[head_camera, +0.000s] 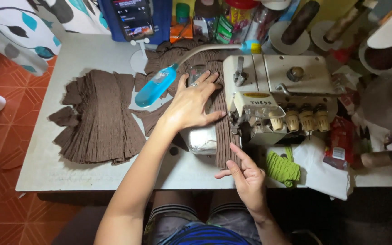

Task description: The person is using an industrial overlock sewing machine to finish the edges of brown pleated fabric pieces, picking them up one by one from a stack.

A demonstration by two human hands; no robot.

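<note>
At the table's middle, a brown ribbed strip [223,136] runs from far to near past the left side of the serger [268,97], lying flat on the table [46,163]. Left hand [191,104] lies palm down on the far part of the strip, fingers spread and pressed flat; it grips nothing, and the flat press appears to keep the ribbed fabric straight and level beside the machine head. Right hand [246,174] sits at the near end of the strip, at the table's near edge, fingers loosely extended with the fingertips touching the fabric edge; whether thumb and finger pinch the cloth cannot be told. With one hand far and one near, the strip is held taut along its length, in line with the presser area. A silver cover [203,139] sits just left of the strip, between the two hands. A stack of cut brown pieces [100,118] lies well to the left, apart from the hands but on the same surface. A blue bottle [156,86] lies tilted between the stack and the left hand. A green knit piece [283,169] rests near the right hand, in front of the serger. A phone [132,19] stands upright on a stand at the far edge, screen facing the seat.
</note>
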